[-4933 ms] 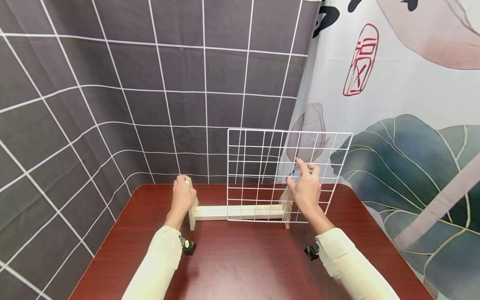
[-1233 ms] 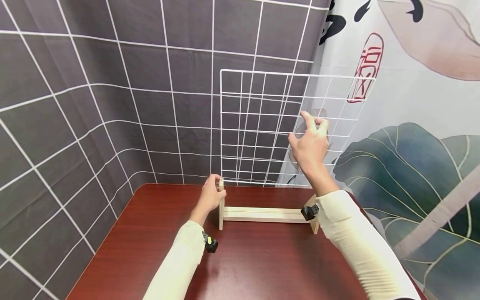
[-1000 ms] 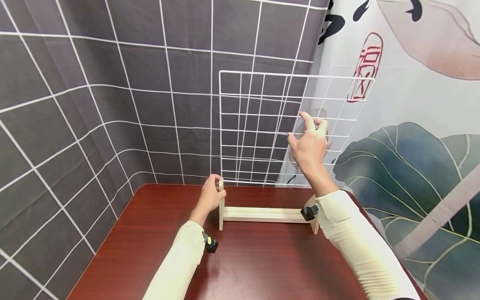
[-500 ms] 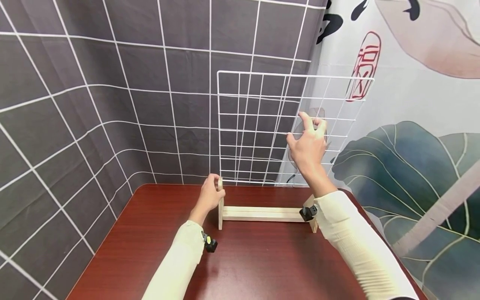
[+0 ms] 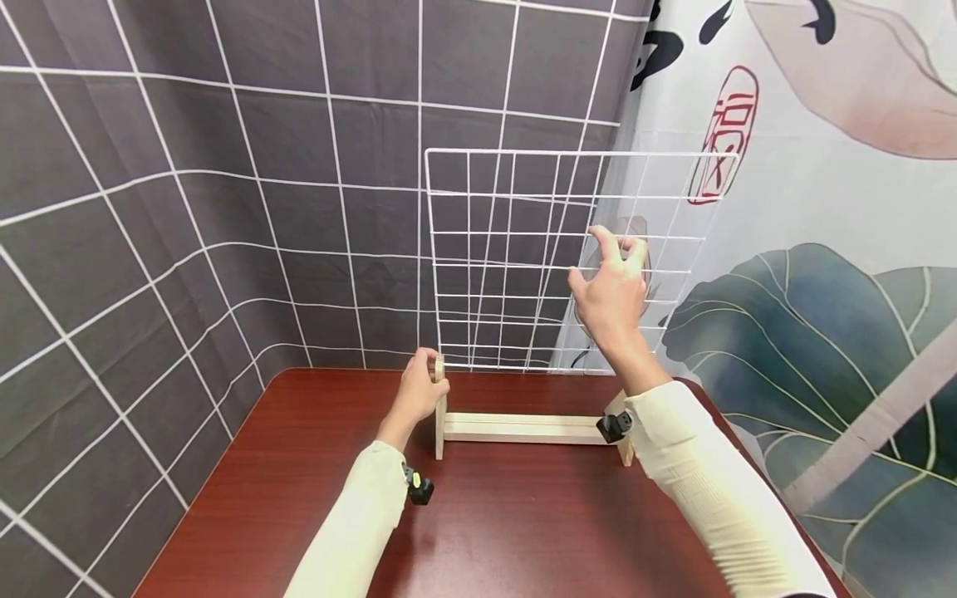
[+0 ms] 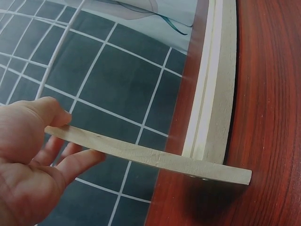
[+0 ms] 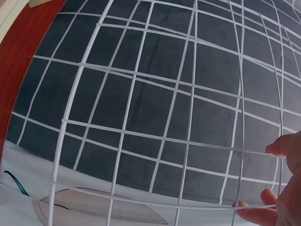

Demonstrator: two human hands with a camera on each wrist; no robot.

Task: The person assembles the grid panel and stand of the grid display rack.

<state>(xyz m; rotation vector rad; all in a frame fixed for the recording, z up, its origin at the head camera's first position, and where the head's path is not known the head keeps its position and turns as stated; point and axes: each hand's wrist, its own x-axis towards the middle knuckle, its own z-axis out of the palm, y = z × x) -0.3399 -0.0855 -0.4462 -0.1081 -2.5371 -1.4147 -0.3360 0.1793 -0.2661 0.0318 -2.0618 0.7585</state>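
White wire grid (image 5: 508, 233) caught in the right grip (image 5: 613, 291), with thumb and bent fingers hooked among the wires, well seen in the right wrist view. Right forearm stretched forward and raised well above the surface (image 5: 516, 515), with cream sleeve (image 5: 695, 473) until the wrist and back of the hand turned to the head camera. Left grip (image 5: 415, 392) much lower, pinching the upper end of the left side board (image 5: 440, 423), thumb on one face and fingers on the other. Left forearm slanting forward and a little inward, strapped at the wrist with a small black device (image 5: 420, 490), same as on the right.

Wire grid rectangular and rather flat, with thin wires in crossing rows, thicker border and rounded corners; held more or less upright in the air, above the wooden frame (image 5: 531, 428). Lower edge of it close to the top of the left side board, but cannot tell touching or apart. Wooden frame pale and plain, standing on the red-brown surface, with low crossbar (image 5: 486, 425) between left side board and right side board (image 5: 627, 453), the latter partly hidden by the right wrist
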